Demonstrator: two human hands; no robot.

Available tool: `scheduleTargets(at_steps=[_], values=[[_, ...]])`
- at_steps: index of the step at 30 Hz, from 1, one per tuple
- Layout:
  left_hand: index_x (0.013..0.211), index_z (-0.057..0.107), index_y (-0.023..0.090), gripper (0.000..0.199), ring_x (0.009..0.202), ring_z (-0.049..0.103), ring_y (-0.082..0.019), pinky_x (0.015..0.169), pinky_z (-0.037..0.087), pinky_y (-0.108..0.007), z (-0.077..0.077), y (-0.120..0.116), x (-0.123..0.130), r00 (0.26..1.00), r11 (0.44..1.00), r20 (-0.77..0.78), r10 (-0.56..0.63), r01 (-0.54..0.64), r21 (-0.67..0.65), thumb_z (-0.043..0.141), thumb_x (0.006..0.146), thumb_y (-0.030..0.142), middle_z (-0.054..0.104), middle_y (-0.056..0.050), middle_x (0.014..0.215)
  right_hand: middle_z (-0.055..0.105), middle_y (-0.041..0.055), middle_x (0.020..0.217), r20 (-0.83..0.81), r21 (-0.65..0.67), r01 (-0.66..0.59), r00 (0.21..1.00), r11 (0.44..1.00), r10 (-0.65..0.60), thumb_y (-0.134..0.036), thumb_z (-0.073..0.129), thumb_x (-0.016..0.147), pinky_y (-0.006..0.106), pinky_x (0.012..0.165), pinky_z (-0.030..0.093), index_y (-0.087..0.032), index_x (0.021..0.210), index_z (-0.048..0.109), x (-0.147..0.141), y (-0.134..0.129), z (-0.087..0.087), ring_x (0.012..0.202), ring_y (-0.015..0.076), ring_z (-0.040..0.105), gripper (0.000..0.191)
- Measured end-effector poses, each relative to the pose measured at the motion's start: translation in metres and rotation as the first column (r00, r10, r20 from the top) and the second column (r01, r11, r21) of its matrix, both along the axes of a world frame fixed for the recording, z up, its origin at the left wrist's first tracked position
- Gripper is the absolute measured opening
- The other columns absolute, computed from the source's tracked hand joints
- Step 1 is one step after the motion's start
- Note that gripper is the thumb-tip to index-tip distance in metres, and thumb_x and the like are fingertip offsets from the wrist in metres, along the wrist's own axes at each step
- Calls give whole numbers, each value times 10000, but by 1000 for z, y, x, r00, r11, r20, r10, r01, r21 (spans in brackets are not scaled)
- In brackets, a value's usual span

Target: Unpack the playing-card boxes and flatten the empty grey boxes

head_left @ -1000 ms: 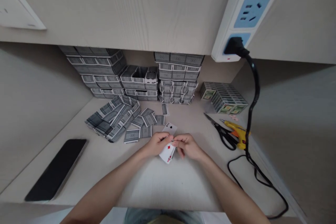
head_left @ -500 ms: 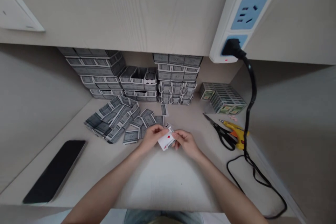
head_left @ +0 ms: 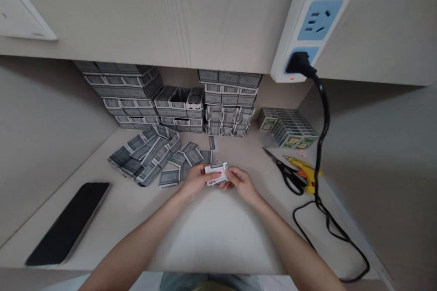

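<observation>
Smooth paper playing cards between the fingers
The desktop beneath the fingers looks like smooth, matt, pale wood laminate; beyond them, the card-built stack is patterned paper with a dull finish; left of them, the smartphone has a smooth, glass-like black face; right of them, the scissors pair metal blades with black plastic handles, near a yellow plastic hot glue gun and, higher than the fingers, a white plastic power strip

Red diamond pip — held card, blk pips — middle card stack, other txt illegible
</observation>
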State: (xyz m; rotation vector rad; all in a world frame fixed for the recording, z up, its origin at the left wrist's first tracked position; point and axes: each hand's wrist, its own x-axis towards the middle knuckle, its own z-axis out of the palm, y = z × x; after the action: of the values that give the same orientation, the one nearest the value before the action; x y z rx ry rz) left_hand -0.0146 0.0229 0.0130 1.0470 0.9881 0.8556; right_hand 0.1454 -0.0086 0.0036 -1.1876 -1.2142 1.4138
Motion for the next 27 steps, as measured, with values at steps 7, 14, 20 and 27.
scheduleTargets(at_steps=[7,14,20,27], values=[[828,650,72,370,640,604,-159,605,438,-249,-2,1,-2,996,995,78,-53,59,-77,726,564,320,674,-101,764,616,6,550,20,-16,-16,1000,1000,16,-558,496,723,214,468,404,-159,731,532,1,1,2,454,101,531,400],[766,662,87,346,602,597,-154,578,444,-251,-1,5,-4,1000,995,24,-7,9,-102,753,510,301,676,-76,714,555,-7,606,99,80,34,994,996,-41,-485,547,713,208,454,344,-162,763,592,2,2,4,487,91,441,330],[602,609,107,246,485,507,-93,477,366,-203,-3,2,-1,997,1000,-69,-18,18,-2,755,483,265,601,10,545,557,3,725,69,136,59,995,989,-69,-421,525,744,211,497,353,-203,1107,533,3,2,-2,578,109,474,423],[755,561,128,368,574,549,-114,540,424,-219,-9,1,6,994,994,-89,63,-55,97,749,488,297,622,3,652,470,-53,450,103,34,80,991,996,-83,-470,582,680,209,381,304,-150,789,584,4,4,-6,378,81,390,338]])
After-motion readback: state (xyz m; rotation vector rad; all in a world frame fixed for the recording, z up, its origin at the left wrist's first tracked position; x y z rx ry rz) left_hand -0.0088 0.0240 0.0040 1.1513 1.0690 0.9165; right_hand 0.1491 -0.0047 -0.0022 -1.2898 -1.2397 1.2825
